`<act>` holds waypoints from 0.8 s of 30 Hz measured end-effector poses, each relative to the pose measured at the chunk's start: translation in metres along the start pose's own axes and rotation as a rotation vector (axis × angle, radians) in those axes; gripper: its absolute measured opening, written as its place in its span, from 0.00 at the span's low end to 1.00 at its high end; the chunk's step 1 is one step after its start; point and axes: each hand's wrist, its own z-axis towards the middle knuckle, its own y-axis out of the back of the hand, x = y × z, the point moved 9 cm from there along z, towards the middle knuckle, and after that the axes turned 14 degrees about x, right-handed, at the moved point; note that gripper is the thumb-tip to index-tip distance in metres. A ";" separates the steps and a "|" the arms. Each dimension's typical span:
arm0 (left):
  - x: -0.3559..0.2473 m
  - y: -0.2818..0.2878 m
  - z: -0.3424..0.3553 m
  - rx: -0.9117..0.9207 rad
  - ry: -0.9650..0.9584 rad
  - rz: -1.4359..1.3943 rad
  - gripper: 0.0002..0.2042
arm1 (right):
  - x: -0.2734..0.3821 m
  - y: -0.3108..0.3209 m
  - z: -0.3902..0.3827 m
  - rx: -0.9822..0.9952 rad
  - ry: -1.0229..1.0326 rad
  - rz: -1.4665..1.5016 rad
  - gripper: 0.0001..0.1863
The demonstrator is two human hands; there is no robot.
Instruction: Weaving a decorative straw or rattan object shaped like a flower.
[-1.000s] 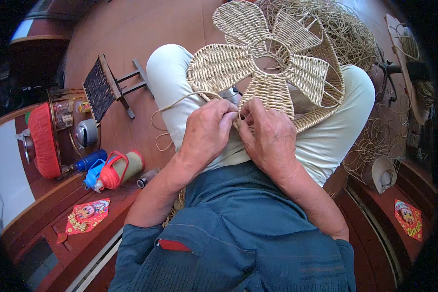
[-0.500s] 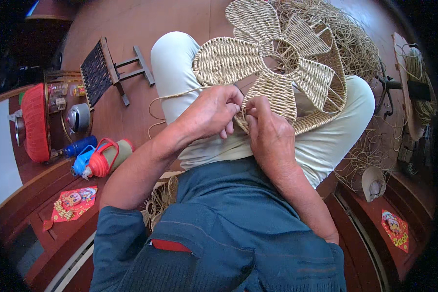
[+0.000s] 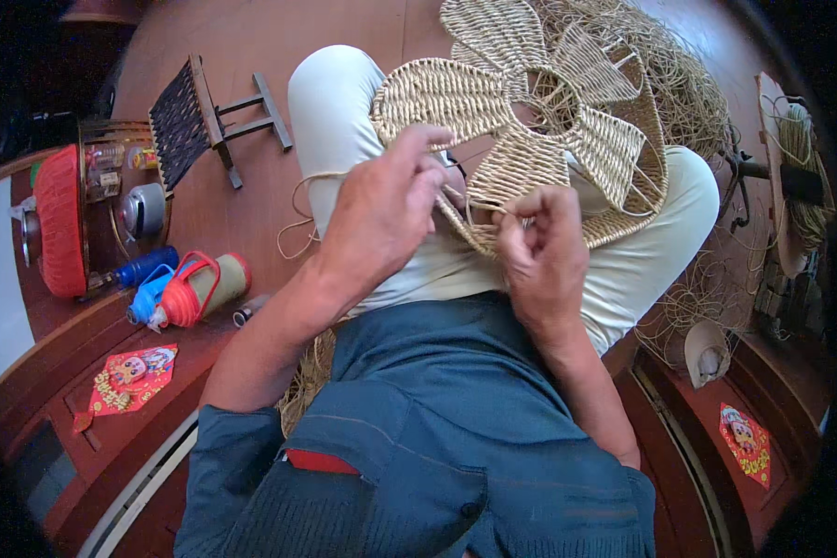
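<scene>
Woven piece (image 3: 523, 169): on my lap (image 3: 637, 251);
Left hand (image 3: 386, 205): fingers parted, beside the rim (image 3: 465, 228);
Right hand (image 3: 542, 244): pinching a thin strand (image 3: 485, 206);
Petals (image 3: 442, 99): look mostly filled, done;
Rim, lower side: joining to lower petal seems unfinished

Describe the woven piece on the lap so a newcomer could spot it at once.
Start from the pale trousers, legs spread wide. Across them, by the left hand and right hand, lies the woven piece: straw-coloured, with broad petals around a circular opening. Its tight weave and flower shape set it apart from the loose cord tangle beyond it.
</scene>
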 end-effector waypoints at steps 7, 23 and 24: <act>0.006 -0.024 -0.018 -0.028 -0.083 0.010 0.06 | -0.010 -0.005 -0.001 0.174 -0.203 0.528 0.08; 0.088 0.099 -0.075 -0.300 -0.048 -0.683 0.11 | -0.222 0.394 -0.124 -0.340 -0.410 0.805 0.30; 0.099 0.123 -0.090 -0.426 -0.003 -0.671 0.10 | -0.228 0.427 -0.138 -0.428 -0.536 0.614 0.29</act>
